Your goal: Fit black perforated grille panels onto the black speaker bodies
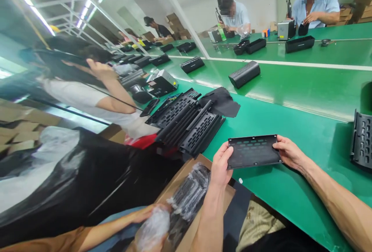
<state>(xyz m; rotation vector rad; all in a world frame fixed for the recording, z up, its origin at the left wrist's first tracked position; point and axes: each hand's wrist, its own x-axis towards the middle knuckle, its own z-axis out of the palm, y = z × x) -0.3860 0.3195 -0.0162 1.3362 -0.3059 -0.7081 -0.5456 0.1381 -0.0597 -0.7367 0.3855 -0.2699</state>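
I hold a flat black perforated panel (253, 151) by its two short ends, just above the green table (290, 100). My left hand (220, 164) grips its left end with the fingers curled round the edge. My right hand (288, 152) grips the right end the same way. A stack of similar black slotted panels (186, 122) lies on the table to the left of my hands.
A cardboard box (188, 201) with bagged black parts sits at my lap; another person's hand (151, 217) holds a plastic bag there. Black speaker housings (244, 74) lie along the belt. A black part (362, 141) sits at the right edge. Co-workers sit left and across.
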